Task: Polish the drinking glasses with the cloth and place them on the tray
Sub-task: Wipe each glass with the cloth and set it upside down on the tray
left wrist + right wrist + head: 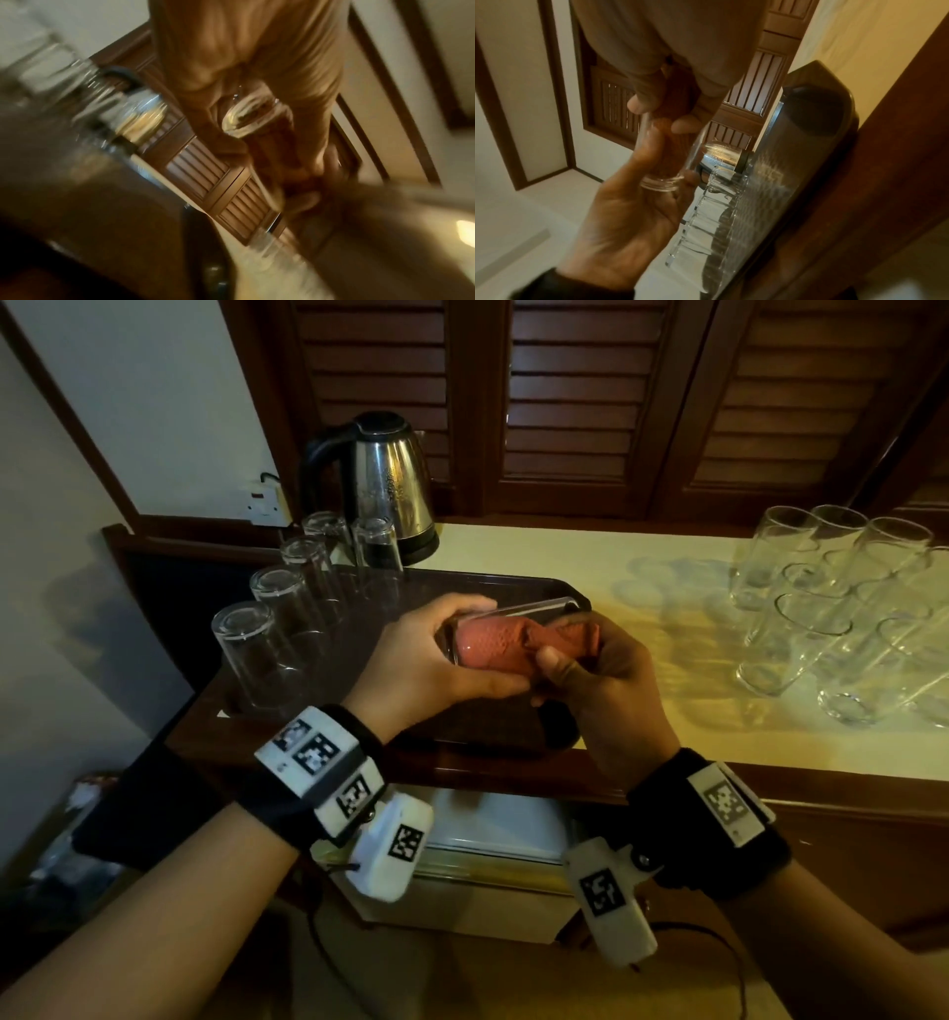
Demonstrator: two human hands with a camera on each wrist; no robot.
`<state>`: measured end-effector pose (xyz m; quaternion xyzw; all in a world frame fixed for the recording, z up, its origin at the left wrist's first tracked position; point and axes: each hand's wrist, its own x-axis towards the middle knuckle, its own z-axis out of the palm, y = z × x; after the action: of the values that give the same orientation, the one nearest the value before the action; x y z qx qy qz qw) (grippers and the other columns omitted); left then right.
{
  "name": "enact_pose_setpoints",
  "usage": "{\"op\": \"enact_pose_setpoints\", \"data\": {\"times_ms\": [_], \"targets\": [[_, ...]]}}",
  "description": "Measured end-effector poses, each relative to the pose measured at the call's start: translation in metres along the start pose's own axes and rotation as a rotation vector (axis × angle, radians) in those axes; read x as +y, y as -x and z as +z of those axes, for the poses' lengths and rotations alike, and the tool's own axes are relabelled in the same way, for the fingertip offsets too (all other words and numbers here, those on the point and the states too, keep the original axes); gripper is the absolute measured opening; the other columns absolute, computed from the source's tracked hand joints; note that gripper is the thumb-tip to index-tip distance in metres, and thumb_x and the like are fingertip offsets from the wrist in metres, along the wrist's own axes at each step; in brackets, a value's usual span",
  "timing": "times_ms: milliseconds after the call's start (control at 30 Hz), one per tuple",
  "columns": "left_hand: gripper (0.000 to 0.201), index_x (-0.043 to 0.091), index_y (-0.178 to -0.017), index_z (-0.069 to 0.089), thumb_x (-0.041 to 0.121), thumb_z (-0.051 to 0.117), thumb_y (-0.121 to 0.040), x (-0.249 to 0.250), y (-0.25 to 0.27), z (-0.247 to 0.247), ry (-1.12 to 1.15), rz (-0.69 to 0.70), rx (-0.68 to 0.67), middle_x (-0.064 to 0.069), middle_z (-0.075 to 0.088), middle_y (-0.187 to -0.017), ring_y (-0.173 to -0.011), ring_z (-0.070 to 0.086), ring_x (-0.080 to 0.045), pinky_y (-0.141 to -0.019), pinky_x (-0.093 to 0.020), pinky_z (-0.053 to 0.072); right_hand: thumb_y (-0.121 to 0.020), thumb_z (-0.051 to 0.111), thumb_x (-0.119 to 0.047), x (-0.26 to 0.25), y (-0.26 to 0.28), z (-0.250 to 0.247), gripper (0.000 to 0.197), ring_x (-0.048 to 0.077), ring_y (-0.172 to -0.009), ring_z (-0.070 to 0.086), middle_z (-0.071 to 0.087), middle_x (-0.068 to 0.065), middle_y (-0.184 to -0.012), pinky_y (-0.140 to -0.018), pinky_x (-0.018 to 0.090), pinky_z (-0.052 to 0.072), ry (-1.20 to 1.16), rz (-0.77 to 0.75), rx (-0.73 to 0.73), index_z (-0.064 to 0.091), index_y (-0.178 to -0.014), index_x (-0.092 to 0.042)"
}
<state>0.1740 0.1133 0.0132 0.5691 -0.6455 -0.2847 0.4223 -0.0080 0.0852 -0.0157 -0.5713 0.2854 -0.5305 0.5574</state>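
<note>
Head view: the glass lies on its side in the air over the tray, with the cloth stuffed inside it. The left hand has its fingers curled round the base end. The right hand pinches the cloth bunched at the mouth. Likely slips: a hard twist could turn the smooth glass out of the left grip and drop it onto the tray, or a swing left could knock the upturned glasses standing along the tray's left side. More glasses wait on the bench, far right, beside no hand.

Left wrist view: heavily blurred. The left fingers wrap the glass's thick base; how tightly, I cannot tell.

Right wrist view: the right fingers are closed on the cloth at the glass's mouth, while the left palm cups the base.
</note>
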Motion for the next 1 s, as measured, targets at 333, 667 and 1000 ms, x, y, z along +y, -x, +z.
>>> {"op": "enact_pose_setpoints", "data": {"times_ms": [333, 667, 1000], "targets": [[0.072, 0.019, -0.124, 0.064, 0.029, 0.093, -0.059, -0.002, -0.002, 0.001, -0.204, 0.170, 0.149, 0.015, 0.063, -0.111, -0.094, 0.060, 0.009, -0.084, -0.008, 0.049, -0.091, 0.066, -0.004, -0.005, -0.013, -0.004, 0.010, 0.012, -0.059, 0.062, 0.062, 0.009, -0.075, -0.057, 0.026, 0.053, 0.054, 0.011, -0.053, 0.057, -0.090, -0.006], [0.049, 0.013, -0.110, 0.070, 0.033, 0.089, -0.070, 0.001, 0.001, -0.001, 0.527, -0.164, -0.030, -0.002, 0.070, -0.090, -0.063, 0.058, -0.017, -0.046, -0.020, 0.044, -0.084, 0.077, -0.016, -0.007, -0.013, -0.006, 0.023, 0.018, -0.077, 0.069, 0.068, -0.003, -0.081, -0.064, 0.030, 0.060, 0.075, -0.080, -0.141, 0.057, -0.093, -0.009], [0.060, 0.027, -0.118, 0.064, 0.040, 0.087, -0.064, 0.007, 0.000, -0.002, 0.347, -0.103, -0.074, 0.012, 0.071, -0.098, -0.069, 0.065, -0.009, -0.056, -0.018, 0.050, -0.079, 0.074, -0.013, -0.009, -0.012, -0.010, 0.025, 0.017, -0.077, 0.069, 0.067, 0.000, -0.083, -0.066, 0.030, 0.061, -0.027, -0.062, -0.119, 0.054, -0.093, -0.007]]}}
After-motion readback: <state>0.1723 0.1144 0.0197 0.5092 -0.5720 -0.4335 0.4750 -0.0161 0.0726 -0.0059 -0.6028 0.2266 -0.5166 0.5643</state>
